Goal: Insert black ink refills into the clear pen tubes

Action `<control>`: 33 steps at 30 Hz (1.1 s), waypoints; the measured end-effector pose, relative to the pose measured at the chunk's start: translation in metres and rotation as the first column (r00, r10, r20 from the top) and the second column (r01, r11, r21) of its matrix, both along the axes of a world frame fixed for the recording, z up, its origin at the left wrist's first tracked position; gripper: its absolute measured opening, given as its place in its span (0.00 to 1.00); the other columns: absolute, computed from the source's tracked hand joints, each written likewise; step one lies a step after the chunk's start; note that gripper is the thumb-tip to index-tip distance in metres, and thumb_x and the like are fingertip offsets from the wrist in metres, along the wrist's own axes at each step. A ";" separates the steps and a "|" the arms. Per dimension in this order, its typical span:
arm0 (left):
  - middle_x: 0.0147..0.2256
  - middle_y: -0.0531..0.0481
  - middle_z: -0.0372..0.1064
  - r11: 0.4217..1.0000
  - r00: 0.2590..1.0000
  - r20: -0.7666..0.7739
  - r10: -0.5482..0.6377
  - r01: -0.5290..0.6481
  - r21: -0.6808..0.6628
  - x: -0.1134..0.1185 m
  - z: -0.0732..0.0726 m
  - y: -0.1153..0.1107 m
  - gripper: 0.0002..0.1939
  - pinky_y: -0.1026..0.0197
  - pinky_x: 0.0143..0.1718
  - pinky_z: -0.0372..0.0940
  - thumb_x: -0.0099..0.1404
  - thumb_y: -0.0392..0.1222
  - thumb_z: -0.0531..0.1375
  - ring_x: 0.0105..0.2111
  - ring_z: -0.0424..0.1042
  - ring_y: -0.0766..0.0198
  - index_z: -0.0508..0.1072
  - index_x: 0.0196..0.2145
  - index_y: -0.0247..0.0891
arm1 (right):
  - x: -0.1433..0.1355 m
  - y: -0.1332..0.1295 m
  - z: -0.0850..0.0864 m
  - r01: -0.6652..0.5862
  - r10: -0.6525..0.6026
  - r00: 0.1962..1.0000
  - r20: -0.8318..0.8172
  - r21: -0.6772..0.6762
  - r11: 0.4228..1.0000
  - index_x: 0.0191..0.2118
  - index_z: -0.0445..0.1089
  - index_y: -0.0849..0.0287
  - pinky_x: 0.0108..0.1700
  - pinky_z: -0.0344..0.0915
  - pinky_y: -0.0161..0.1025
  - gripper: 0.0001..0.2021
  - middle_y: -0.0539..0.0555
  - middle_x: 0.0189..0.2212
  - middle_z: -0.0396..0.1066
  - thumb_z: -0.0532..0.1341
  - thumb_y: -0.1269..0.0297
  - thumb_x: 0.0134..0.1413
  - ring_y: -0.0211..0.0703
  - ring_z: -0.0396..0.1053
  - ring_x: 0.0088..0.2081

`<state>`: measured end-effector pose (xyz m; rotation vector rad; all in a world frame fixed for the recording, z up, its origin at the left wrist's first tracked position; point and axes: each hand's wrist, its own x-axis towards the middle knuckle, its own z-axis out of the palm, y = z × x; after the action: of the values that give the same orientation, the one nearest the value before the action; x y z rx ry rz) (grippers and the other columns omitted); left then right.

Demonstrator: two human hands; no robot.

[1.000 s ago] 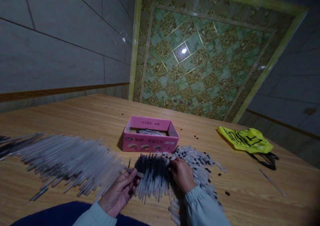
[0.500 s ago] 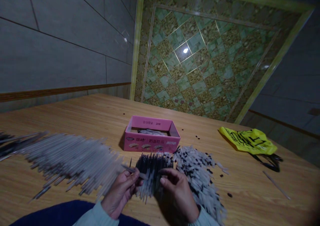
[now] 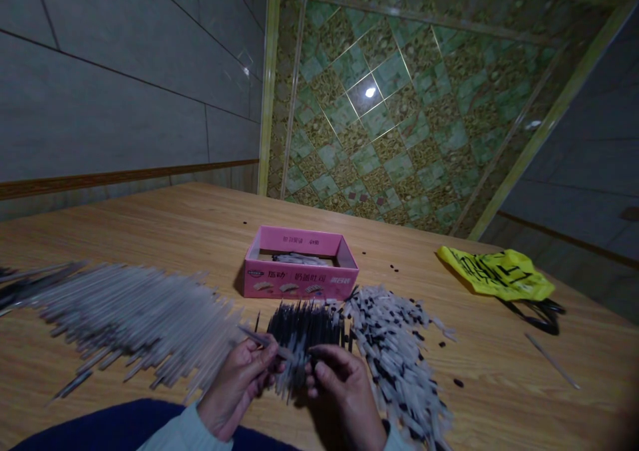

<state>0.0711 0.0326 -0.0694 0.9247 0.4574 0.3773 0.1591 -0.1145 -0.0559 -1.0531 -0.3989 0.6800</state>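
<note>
My left hand (image 3: 240, 376) pinches a slim translucent tube (image 3: 253, 335), like a pen barrel, tilted across the fingers. Just to the right, my right hand (image 3: 343, 381) has its thumb and fingers closed together; whatever is between them is too small or dark to make out. Under and beyond both hands lies a bundle of thin sticks (image 3: 304, 321), dark at the far end and clear at the near end, like pen refills. Many translucent tubes (image 3: 144, 324) are spread to the left. Small clear and black cap-like pieces (image 3: 399, 351) are heaped by my right hand.
Behind the sticks stands an open pink box (image 3: 299, 283) with pale pieces inside. A yellow bag (image 3: 499, 275) with black straps lies at the right, near a single tube (image 3: 552, 361). Dark sticks (image 3: 30, 285) lie at the far left of the wooden table (image 3: 174, 228).
My right hand has moved a little left, closer to my left hand, and its fingers have curled in. My left hand still holds the tube. The view has shifted slightly.
</note>
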 end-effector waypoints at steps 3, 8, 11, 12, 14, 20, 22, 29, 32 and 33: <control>0.24 0.51 0.72 1.000 1.000 0.000 -0.008 0.008 -0.009 0.000 0.002 -0.001 0.14 0.68 0.22 0.61 0.51 0.42 0.68 0.23 0.70 0.69 0.68 0.30 0.34 | -0.001 -0.001 0.000 -0.016 0.017 1.000 -0.016 0.022 1.000 0.32 0.72 0.64 0.25 0.65 0.36 0.21 0.55 0.21 0.71 0.72 0.53 0.34 0.39 0.68 0.22; 0.24 0.51 0.72 0.999 1.000 -0.016 0.000 0.000 -0.032 0.000 0.000 -0.002 0.16 0.68 0.22 0.61 0.48 0.41 0.69 0.23 0.71 0.68 0.68 0.30 0.34 | -0.002 0.001 -0.008 0.012 -0.006 0.996 -0.090 0.059 0.998 0.31 0.69 0.63 0.21 0.62 0.31 0.20 0.51 0.19 0.70 0.72 0.54 0.36 0.35 0.66 0.19; 0.24 0.50 0.73 1.000 1.000 -0.025 -0.003 0.003 -0.011 0.000 -0.002 -0.003 0.16 0.68 0.22 0.61 0.48 0.44 0.69 0.23 0.70 0.68 0.68 0.30 0.35 | -0.002 0.003 -0.016 0.005 0.002 0.996 -0.092 0.077 0.997 0.30 0.68 0.62 0.21 0.62 0.31 0.18 0.48 0.17 0.67 0.72 0.57 0.36 0.33 0.64 0.18; 0.23 0.50 0.73 1.000 0.999 -0.034 -0.005 0.005 0.004 0.000 -0.002 -0.003 0.17 0.68 0.21 0.60 0.48 0.45 0.69 0.22 0.70 0.68 0.67 0.30 0.35 | -0.003 0.004 -0.019 -0.007 0.014 0.996 -0.083 0.085 0.996 0.30 0.67 0.62 0.21 0.62 0.31 0.18 0.48 0.18 0.67 0.72 0.58 0.36 0.33 0.64 0.18; 0.22 0.50 0.73 0.999 0.998 -0.060 -0.012 0.015 0.042 0.000 -0.003 -0.003 0.17 0.70 0.19 0.56 0.49 0.47 0.68 0.20 0.68 0.70 0.67 0.30 0.35 | -0.003 0.006 -0.024 -0.032 0.038 0.998 -0.053 0.105 0.994 0.29 0.67 0.62 0.22 0.62 0.32 0.16 0.48 0.18 0.68 0.72 0.60 0.38 0.34 0.66 0.19; 0.20 0.50 0.73 0.996 0.997 -0.082 -0.014 0.021 0.090 0.001 -0.002 -0.003 0.17 0.70 0.18 0.53 0.49 0.48 0.68 0.19 0.66 0.71 0.66 0.28 0.35 | -0.006 0.011 -0.028 0.012 -0.011 1.000 -0.014 0.101 0.995 0.29 0.67 0.61 0.26 0.63 0.33 0.14 0.47 0.20 0.69 0.72 0.64 0.38 0.35 0.68 0.22; 0.21 0.50 0.73 0.995 0.997 -0.074 -0.013 0.020 0.093 0.001 -0.003 -0.003 0.17 0.69 0.18 0.53 0.49 0.47 0.68 0.19 0.67 0.70 0.66 0.28 0.35 | -0.007 0.011 -0.027 0.040 -0.039 0.999 -0.018 0.082 0.996 0.29 0.67 0.61 0.26 0.62 0.32 0.14 0.46 0.19 0.68 0.72 0.65 0.38 0.34 0.67 0.21; 0.19 0.50 0.72 0.985 0.995 -0.086 -0.042 0.055 0.162 0.002 -0.005 -0.004 0.17 0.70 0.17 0.50 0.50 0.50 0.66 0.16 0.63 0.73 0.65 0.27 0.35 | -0.004 0.009 -0.029 0.055 -0.057 0.990 0.129 0.014 0.998 0.30 0.67 0.60 0.28 0.62 0.33 0.11 0.48 0.22 0.70 0.69 0.65 0.42 0.36 0.67 0.24; 0.19 0.49 0.73 0.979 0.995 -0.092 -0.045 0.062 0.194 0.003 -0.007 -0.003 0.17 0.70 0.17 0.50 0.51 0.50 0.65 0.16 0.65 0.72 0.65 0.27 0.35 | -0.003 0.008 -0.029 0.094 -0.082 0.974 0.212 -0.047 0.994 0.30 0.67 0.60 0.28 0.62 0.33 0.10 0.48 0.22 0.69 0.68 0.65 0.42 0.37 0.66 0.25; 0.20 0.49 0.73 0.976 0.995 -0.095 -0.044 0.063 0.207 0.003 -0.008 -0.002 0.17 0.70 0.17 0.50 0.52 0.50 0.65 0.17 0.65 0.72 0.65 0.27 0.35 | -0.002 0.007 -0.028 0.117 -0.094 0.964 0.250 -0.080 0.990 0.30 0.68 0.61 0.29 0.62 0.34 0.09 0.49 0.22 0.69 0.68 0.65 0.42 0.37 0.66 0.25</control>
<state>0.0745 0.0303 -0.0777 1.1608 0.4800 0.3405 0.1571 -0.1075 -0.0839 -1.2450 -0.5248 0.4768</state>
